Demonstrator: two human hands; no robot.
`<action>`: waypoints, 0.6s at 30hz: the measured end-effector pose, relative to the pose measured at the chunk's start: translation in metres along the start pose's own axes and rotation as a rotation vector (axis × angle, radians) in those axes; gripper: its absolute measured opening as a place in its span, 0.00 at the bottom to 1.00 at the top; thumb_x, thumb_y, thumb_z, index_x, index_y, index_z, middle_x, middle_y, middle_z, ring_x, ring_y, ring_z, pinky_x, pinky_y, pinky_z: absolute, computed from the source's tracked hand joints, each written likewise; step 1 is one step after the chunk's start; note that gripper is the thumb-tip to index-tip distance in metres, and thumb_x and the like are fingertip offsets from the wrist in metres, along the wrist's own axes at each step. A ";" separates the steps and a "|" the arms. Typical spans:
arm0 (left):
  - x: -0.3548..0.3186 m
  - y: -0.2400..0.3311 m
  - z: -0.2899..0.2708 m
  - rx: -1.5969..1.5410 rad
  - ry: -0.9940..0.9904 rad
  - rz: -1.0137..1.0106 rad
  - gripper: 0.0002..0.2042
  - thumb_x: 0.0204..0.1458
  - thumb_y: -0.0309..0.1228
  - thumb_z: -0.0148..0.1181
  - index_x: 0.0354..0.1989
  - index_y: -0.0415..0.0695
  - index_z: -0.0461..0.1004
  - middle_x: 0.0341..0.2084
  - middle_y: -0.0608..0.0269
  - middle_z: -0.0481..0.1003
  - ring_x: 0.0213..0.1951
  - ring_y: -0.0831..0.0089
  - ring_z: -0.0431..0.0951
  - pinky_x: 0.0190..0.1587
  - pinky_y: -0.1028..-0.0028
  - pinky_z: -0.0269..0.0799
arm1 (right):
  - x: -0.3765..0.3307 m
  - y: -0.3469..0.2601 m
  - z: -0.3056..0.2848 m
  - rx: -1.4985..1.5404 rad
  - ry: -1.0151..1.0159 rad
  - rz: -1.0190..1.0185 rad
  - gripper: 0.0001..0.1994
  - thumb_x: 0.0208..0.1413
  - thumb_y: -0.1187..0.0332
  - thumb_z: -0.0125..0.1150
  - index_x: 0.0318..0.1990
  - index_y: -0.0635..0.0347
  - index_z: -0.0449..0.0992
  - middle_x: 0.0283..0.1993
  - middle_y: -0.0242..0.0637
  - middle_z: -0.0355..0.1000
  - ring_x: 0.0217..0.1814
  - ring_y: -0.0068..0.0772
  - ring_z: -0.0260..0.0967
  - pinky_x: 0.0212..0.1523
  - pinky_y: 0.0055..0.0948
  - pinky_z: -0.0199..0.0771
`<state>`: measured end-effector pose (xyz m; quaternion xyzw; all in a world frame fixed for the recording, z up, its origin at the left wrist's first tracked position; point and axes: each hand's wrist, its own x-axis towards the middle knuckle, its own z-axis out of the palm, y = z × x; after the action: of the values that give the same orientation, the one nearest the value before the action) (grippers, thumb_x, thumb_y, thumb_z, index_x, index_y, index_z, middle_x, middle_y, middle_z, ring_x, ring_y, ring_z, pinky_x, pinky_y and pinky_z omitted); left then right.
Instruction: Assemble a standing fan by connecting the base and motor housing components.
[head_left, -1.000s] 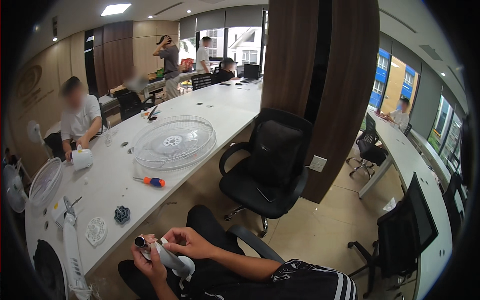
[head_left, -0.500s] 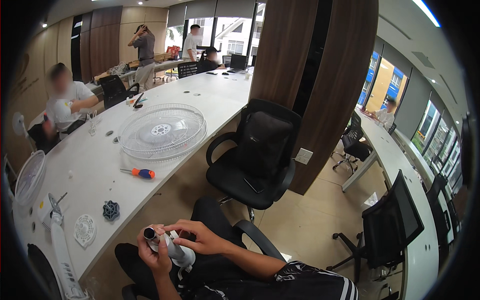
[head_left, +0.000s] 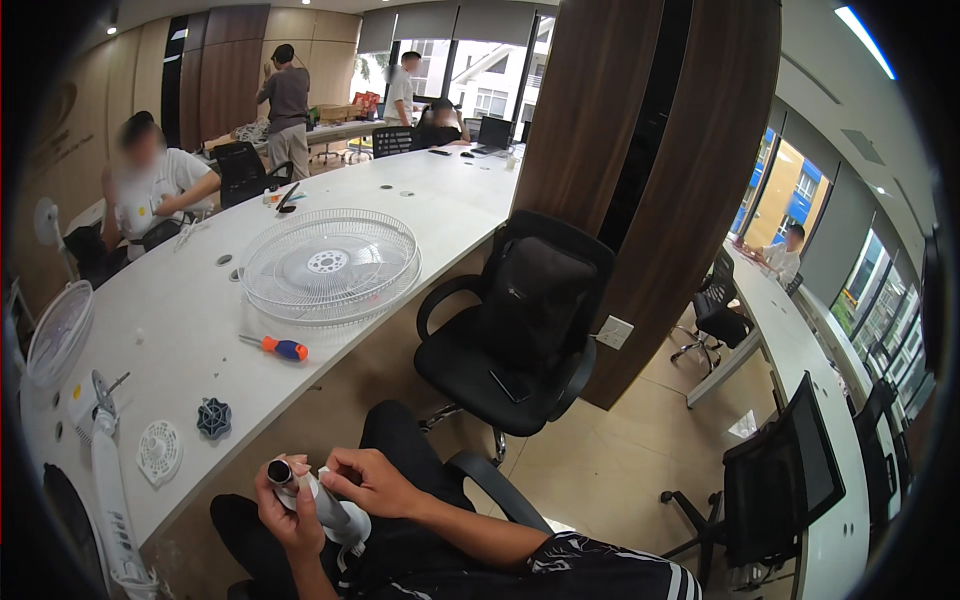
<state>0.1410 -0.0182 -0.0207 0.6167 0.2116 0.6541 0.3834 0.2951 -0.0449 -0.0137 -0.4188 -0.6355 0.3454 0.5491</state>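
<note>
A white tube with a dark open end (head_left: 335,512), flaring into a wider collar lower down, stands tilted over my lap. My left hand (head_left: 288,512) is closed round it just below the open end. My right hand (head_left: 380,485) is closed at the tube's right side, thumb and fingertips pinched on a small white piece (head_left: 323,474) that they mostly hide. On the white table (head_left: 215,330) nearby lie a dark star-shaped knob (head_left: 213,418), a round white slotted cover (head_left: 160,452) and a screwdriver (head_left: 285,350) with an orange and blue handle.
A fan grille (head_left: 330,268) lies on the table; a white fan body (head_left: 110,470) with a shaft and another fan grille (head_left: 62,332) are at the left. A black chair (head_left: 480,350) holding a backpack (head_left: 540,295) and a phone stands ahead. Several people are farther off.
Both hands and the tube have shifted slightly left in view. My right fingers have drawn together at the tube's side. The person at the left has moved their arms.
</note>
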 end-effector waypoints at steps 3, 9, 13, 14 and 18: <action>-0.011 0.012 0.002 0.010 0.036 0.027 0.16 0.55 0.28 0.58 0.49 0.35 0.66 0.40 0.56 0.73 0.46 0.65 0.74 0.55 0.65 0.68 | 0.001 -0.001 -0.005 -0.049 -0.097 -0.099 0.16 0.66 0.62 0.56 0.28 0.63 0.68 0.21 0.30 0.66 0.22 0.17 0.59 0.23 0.25 0.59; -0.029 0.028 -0.011 0.183 0.113 0.112 0.16 0.56 0.30 0.55 0.50 0.34 0.65 0.40 0.56 0.72 0.46 0.65 0.73 0.56 0.64 0.66 | 0.008 -0.010 0.013 0.177 -0.404 0.170 0.29 0.70 0.50 0.44 0.18 0.61 0.61 0.16 0.28 0.53 0.18 0.16 0.52 0.21 0.25 0.53; -0.042 0.042 -0.019 0.247 0.198 0.145 0.17 0.56 0.31 0.54 0.50 0.33 0.65 0.40 0.56 0.71 0.46 0.65 0.73 0.55 0.64 0.66 | 0.012 -0.018 0.023 0.059 -0.510 0.025 0.24 0.69 0.53 0.49 0.22 0.59 0.64 0.16 0.29 0.55 0.18 0.19 0.55 0.21 0.25 0.56; -0.043 0.046 -0.022 0.273 0.249 0.135 0.15 0.55 0.32 0.55 0.47 0.35 0.66 0.39 0.56 0.70 0.45 0.65 0.73 0.53 0.64 0.68 | 0.009 -0.025 0.022 0.015 -0.433 -0.103 0.19 0.67 0.56 0.53 0.27 0.59 0.67 0.17 0.31 0.59 0.19 0.22 0.58 0.22 0.26 0.59; -0.047 0.052 -0.034 0.290 0.317 0.126 0.16 0.55 0.31 0.55 0.47 0.35 0.66 0.39 0.56 0.70 0.45 0.65 0.73 0.54 0.63 0.68 | 0.014 -0.020 0.024 -0.141 -0.392 -0.492 0.13 0.58 0.63 0.64 0.46 0.59 0.73 0.25 0.33 0.67 0.23 0.33 0.66 0.25 0.31 0.65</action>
<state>0.0929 -0.0793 -0.0176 0.5669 0.3219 0.7283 0.2111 0.2677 -0.0400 0.0060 -0.2152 -0.8335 0.2316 0.4531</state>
